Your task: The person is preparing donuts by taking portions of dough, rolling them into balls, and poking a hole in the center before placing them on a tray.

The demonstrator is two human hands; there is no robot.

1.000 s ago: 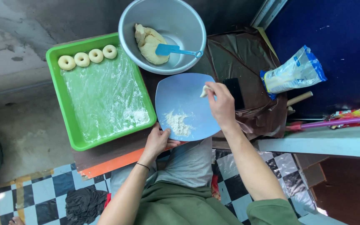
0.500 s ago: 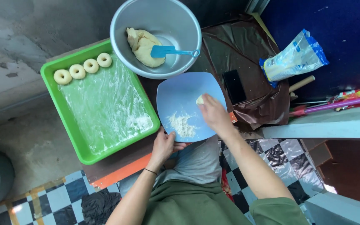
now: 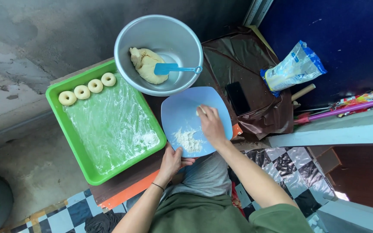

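Seen from above, the left hand grips the near rim of a pale blue plate, while the right hand, fingers curled, presses a small dough piece onto it, just beyond a flour pile.

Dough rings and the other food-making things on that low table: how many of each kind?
Pale ring-shaped dough pieces: 4
Green plastic tray: 1
Round grey metal bowl: 1
Light blue plastic plate: 1
Blue plastic spatula: 1
Total: 8
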